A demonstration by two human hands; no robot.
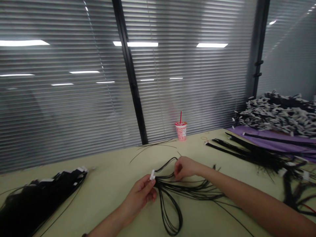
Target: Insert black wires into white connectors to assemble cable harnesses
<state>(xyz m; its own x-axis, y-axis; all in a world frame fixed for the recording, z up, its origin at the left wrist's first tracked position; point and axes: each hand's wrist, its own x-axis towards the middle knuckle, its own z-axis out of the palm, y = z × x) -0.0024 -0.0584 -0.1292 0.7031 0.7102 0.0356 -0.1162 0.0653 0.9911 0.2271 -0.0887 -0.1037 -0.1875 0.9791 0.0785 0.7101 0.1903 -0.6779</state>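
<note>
My left hand (144,190) pinches a small white connector (152,175) between thumb and fingers, above the middle of the table. From that connector a bundle of thin black wires (192,191) fans out to the right. Several of the wires loop downward near the table's front, and a smaller loop rises toward my other hand. My right hand (183,168) has its fingers closed on part of the black wires, a short way right of the connector. The strands inside that grip are mostly hidden by the fingers.
On the left lies a thick bundle of black wires (46,197) with white ends. To the right are more wire bundles (247,151), a purple sheet (261,136) and a large heap of white-tipped wires (278,113). A pink cup (181,132) with a straw stands by the blinds (187,75).
</note>
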